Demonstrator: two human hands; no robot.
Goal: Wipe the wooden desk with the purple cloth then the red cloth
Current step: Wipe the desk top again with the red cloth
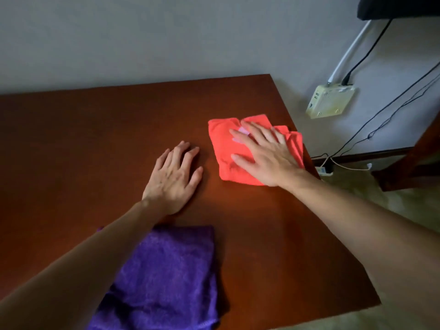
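Under the flat right hand (pixel 264 154) lies the red cloth (pixel 226 158).

We are looking at a dim, softly lit scene: the wooden desk (pixel 95 139) is darkening toward its left side and glowing warmer near the middle. Faint shadows are pooling under the forearms. Straight edges are bowing outward (wide-angle lens), and detail is smearing slightly throughout.
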